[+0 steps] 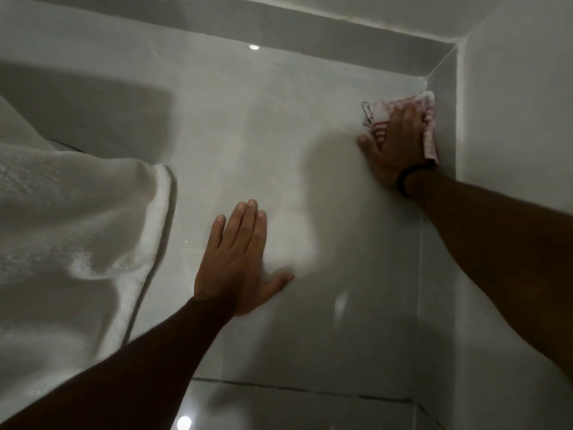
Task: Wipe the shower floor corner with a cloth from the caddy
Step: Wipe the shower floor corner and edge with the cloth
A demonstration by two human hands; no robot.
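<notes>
A pink-and-white striped cloth (429, 125) lies on the glossy grey floor tile (248, 135), pushed against the skirting at the far right, just short of the floor corner (425, 79). My right hand (393, 141) presses flat on top of the cloth, fingers spread over it; a black band circles that wrist. My left hand (238, 259) rests flat on the bare tile in the middle, fingers together, thumb out, holding nothing. No caddy is in view.
A white towel or bath mat (71, 218) is bunched on the floor at the left. Tiled skirting (443, 119) and wall (511, 135) close off the right side and the back. A grout line (310, 389) crosses the floor near the bottom.
</notes>
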